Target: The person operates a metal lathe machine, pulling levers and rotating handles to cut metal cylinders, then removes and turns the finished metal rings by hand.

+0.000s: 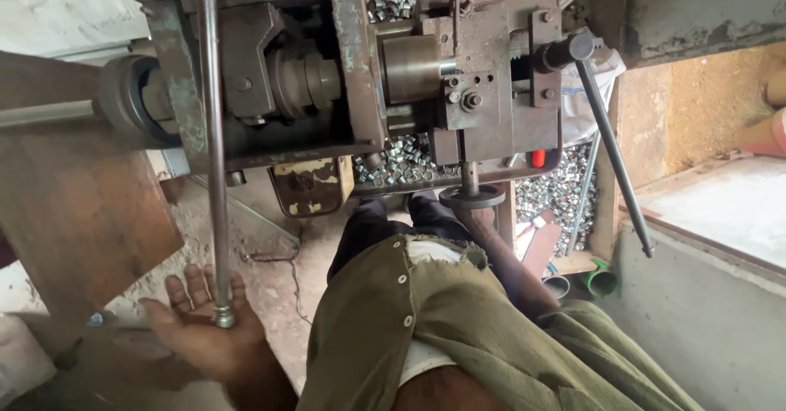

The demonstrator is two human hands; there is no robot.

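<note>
Head view. The person sits before a worn small lathe-type machine (360,75) and looks down along their own body. The left hand (201,325) lies palm-up and spread, fingers loose, with the capped lower end of a long steel rod (215,157) resting in the palm. The hand does not grip the rod; the rod runs up past the machine frame to a red-and-yellow fitting near the top edge. The right hand (477,214) reaches up under a small round handwheel (472,197) at the front of the carriage. Its fingers are hidden behind the wheel, so it cannot be told whether they are closed on it. A cylindrical steel workpiece (413,67) sits in the middle of the machine, beside the tool block (491,92).

Hazards, as judged from this position:

- The rod is only cradled. A jolt or a tilt of the palm could let it slide off and swing.
- A torn olive sleeve (458,255) hangs just under the handwheel and near rotating parts. Loose cloth could be caught and drawn in.
- Piles of small cut metal rings (401,159) lie in the tray directly below the work zone. Their sharp edges could cut bare fingers.
- A long black lever (610,145) slants down at the right, within reach of the forearm. An accidental knock could shift it.
</note>
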